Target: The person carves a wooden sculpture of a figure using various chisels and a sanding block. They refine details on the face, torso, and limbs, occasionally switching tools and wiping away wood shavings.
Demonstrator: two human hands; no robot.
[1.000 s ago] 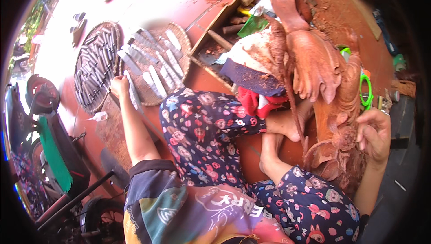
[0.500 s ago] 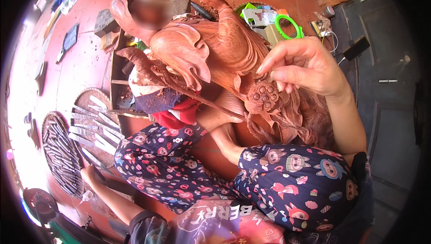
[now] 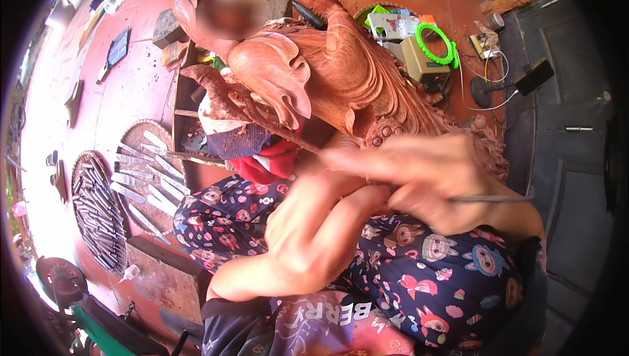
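My left hand is closed, fingers curled, in front of my lap; what it holds is hidden. Against it, my right hand is smeared by motion, one finger reaching left over the left fist. A thin dark rod-like tool sticks out to the right from my right hand, its other end hidden by the hands. Just beyond both hands lies a large reddish wood carving of a robed figure, with a carved seed pod partly covered by my right hand. A carved staff runs down toward my fingers.
At left, one woven tray holds many dark tools, another holds flat metal blades. Red and navy cloth lies beside the carving. A brown block sits at lower left. Beyond are a beige box and green ring.
My left hand has come from the tools at lower left to the middle. My right hand has dropped from above the seed pod to meet it. The thin tool now shows.
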